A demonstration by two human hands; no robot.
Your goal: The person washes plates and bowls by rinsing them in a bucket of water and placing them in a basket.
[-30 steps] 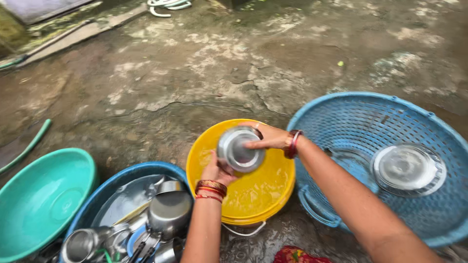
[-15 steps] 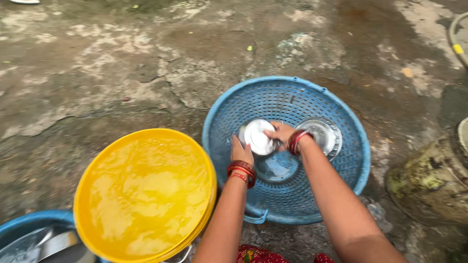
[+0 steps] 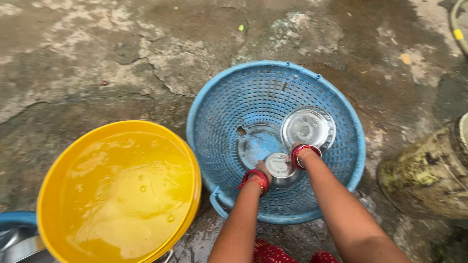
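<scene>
— Both hands are down in the blue basket, yes? What have they got?

— A small steel bowl, held between them. The left hand is against its left side and the right hand is against its right side, just past the red bangles. Wrists and bangles cover most of the fingers, so how tightly they close on the bowl is hard to tell; they look wrapped on it rather than spread flat.

— Where exactly is the bowl?

— Low in the basket, on the near slope beside the solid round patch at the bottom. It looks to be touching the mesh, though I cannot be sure.

— Anything else in there?

— A steel plate lying toward the basket's right side, close behind the right hand.

— How would that bowl handle?

— Light and stiff, I'd judge, with no give and not likely to break. It looks wet, so the smooth metal will be slippery. Taking it by the rim, or cupping it from two opposite sides as now, seems the safest hold.

— And around the basket?

— A yellow tub of water just to its left on the wet, cracked concrete floor, their rims close together.
</scene>
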